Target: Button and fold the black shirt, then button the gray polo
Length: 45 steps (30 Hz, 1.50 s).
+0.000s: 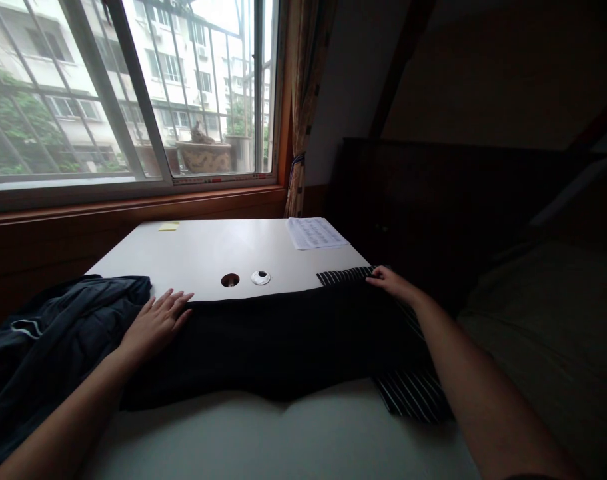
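Note:
A black garment with white-striped parts at its right end lies spread across a white table. My left hand rests flat on its left end, fingers stretched out and slightly apart. At the far right corner, my right hand pinches the garment's edge, close to a striped piece that sticks out over the table. Which part of the garment the striped pieces are, I cannot tell for certain.
Dark blue clothing is heaped at the table's left side. A round hole and its loose-looking cover are beyond the garment. Printed sheets and a yellow note lie toward the far edge, below a barred window.

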### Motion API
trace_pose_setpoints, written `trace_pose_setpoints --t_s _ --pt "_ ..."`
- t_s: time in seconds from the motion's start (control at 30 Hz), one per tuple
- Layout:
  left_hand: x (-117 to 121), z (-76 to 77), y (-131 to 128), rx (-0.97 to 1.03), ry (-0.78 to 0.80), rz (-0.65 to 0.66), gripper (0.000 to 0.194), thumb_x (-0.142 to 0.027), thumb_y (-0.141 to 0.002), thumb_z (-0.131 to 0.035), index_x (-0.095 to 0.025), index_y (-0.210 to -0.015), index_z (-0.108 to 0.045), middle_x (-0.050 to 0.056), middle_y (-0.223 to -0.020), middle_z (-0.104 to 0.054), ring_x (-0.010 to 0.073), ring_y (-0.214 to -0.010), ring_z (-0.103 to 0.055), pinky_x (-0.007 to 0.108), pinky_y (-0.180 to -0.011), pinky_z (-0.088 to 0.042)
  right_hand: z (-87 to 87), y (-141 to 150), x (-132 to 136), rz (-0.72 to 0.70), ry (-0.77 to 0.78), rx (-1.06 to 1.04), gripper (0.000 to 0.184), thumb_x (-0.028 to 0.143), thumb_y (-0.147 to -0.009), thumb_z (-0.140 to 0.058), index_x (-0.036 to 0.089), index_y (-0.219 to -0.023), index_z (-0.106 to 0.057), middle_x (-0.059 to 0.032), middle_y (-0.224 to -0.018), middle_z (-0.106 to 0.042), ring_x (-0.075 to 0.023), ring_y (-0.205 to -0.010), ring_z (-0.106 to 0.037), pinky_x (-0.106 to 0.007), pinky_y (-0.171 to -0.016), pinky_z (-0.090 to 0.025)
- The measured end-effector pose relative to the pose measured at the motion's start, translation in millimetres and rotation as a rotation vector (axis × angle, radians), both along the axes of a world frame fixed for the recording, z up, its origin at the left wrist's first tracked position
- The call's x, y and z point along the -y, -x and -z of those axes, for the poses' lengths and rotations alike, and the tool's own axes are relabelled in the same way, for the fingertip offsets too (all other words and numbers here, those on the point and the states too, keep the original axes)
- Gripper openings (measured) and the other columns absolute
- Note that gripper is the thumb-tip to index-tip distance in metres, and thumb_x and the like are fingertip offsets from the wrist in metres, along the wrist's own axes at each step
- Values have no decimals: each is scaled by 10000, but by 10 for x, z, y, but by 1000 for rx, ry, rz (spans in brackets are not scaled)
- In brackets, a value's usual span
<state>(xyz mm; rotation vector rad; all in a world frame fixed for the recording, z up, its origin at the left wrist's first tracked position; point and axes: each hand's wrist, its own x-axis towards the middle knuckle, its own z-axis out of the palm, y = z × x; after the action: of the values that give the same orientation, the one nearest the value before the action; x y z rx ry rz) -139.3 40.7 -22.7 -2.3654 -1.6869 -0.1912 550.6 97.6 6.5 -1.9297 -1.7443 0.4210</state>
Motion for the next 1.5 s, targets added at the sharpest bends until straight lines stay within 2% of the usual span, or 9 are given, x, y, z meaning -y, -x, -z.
trace_pose_setpoints --t_s 0.23,0.43,0.63,0.73,0.8,0.87,0.93,1.2,1.5 --pt "12 -20 -35 -15 2 0 560 -453 -1041 -301 -241 -1553 -382 92 -1566 -456 318 -1500 -309 547 -1192 -243 101 -12 31 89 -129 31 277 410 -847 -620 220 -1040 -561 -84 -1013 -714 -265 -941 -690 -380 -797 -540" --pt "1 4 -27 -37 -11 -34 579 -468 -1038 -323 -249 -1574 -337 104 -1567 -451 330 -1493 -321 535 -1187 -249 75 172 109 81 -177 152 365 307 -888 -583 217 -1241 -557 -95 -1071 -701 -254 -969 -692 -380 -848 -536" --pt "-36 -119 -145 -30 -66 -39 576 -429 -1034 -350 -246 -1579 -322 112 -1617 -364 401 -1495 -281 625 -1138 -285 -87 595 268 83 -305 336 414 223 -951 -427 130 -1334 -554 -234 -1277 -586 -403 -1217 -549 -612 -1055 -387" --pt "21 -218 -433 1 -133 68 553 -349 -1033 -354 -235 -1573 -335 99 -1636 -329 372 -1519 -234 636 -1170 -240 -32 1047 399 -47 -341 382 436 309 -1006 -381 177 -1391 -537 -185 -1394 -547 -358 -1329 -484 -533 -1150 -345" --pt "94 -233 -674 22 -124 182 528 -337 -1038 -363 -244 -1558 -368 82 -1634 -336 328 -1531 -223 596 -1209 -207 65 1325 496 -215 -321 411 453 417 -1004 -436 269 -1422 -528 -78 -1484 -521 -290 -1386 -456 -439 -1193 -338" --pt "171 -193 -875 38 -82 285 510 -377 -1043 -388 -269 -1542 -400 67 -1632 -342 306 -1533 -226 575 -1234 -174 174 1470 571 -421 -240 470 540 518 -1009 -413 283 -1494 -458 -46 -1592 -413 -276 -1473 -355 -459 -1227 -283" --pt "225 -118 -978 56 -54 321 506 -421 -1051 -385 -296 -1540 -401 52 -1649 -299 304 -1535 -220 573 -1240 -160 256 1431 597 -481 -147 502 614 591 -1010 -361 291 -1545 -386 -41 -1647 -319 -277 -1521 -261 -509 -1238 -229" --pt "162 57 -754 102 59 236 597 -559 -1046 -343 -320 -1587 -262 36 -1670 -208 288 -1537 -206 529 -1243 -205 293 605 410 -203 45 481 683 600 -1005 -245 230 -1569 -350 -79 -1657 -273 -270 -1538 -196 -520 -1231 -223" --pt "173 59 -737 116 43 251 588 -537 -1049 -365 -325 -1587 -257 29 -1677 -178 292 -1539 -198 531 -1243 -217 430 522 381 -72 -20 474 690 565 -1017 -216 172 -1572 -328 -109 -1663 -248 -278 -1546 -173 -545 -1229 -211"
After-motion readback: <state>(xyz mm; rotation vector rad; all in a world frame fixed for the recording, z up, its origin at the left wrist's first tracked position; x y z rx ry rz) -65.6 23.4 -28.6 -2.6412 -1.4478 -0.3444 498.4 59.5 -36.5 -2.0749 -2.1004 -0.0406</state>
